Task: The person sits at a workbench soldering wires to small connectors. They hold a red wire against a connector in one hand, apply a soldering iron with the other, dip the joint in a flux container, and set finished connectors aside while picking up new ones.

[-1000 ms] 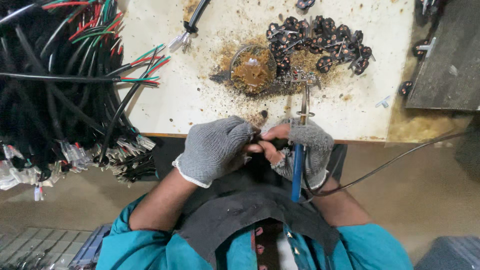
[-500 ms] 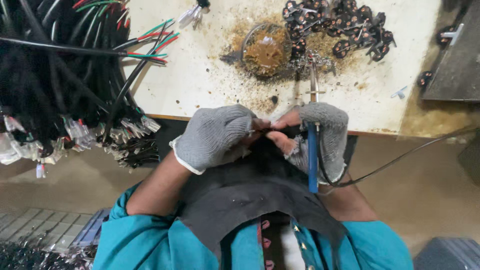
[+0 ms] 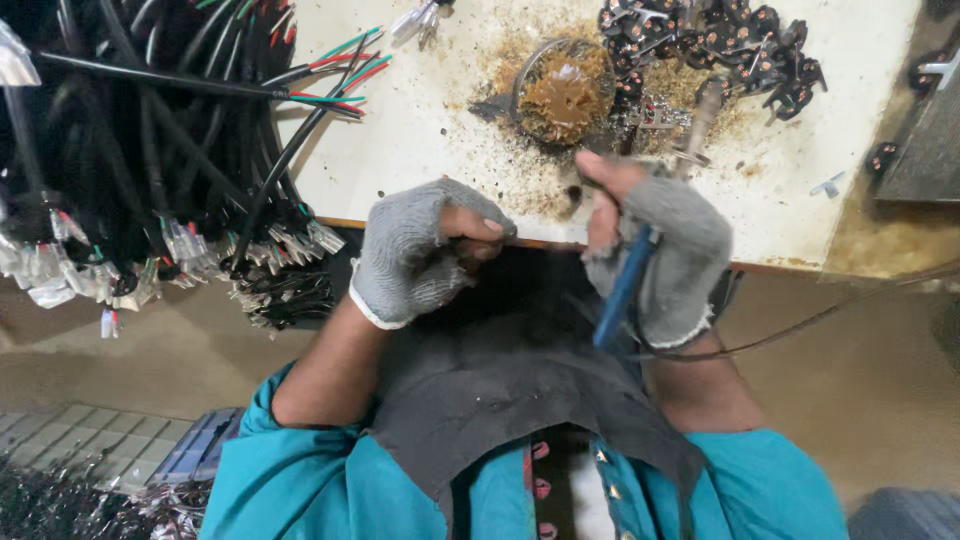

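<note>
We sit at the near edge of the table (image 3: 420, 130). Our left hand (image 3: 420, 255) and right hand (image 3: 665, 250) are over that edge, a little apart. A soldering iron (image 3: 625, 285) is in our right hand, tip toward the table. Just behind our hands a small round tin (image 3: 563, 90) sits on the table. A pile of small connectors (image 3: 720, 40) lies right of the tin. A big bundle of cables (image 3: 150, 150) hangs over the table's left side. A cloth (image 3: 500, 370) lies on our lap.
</note>
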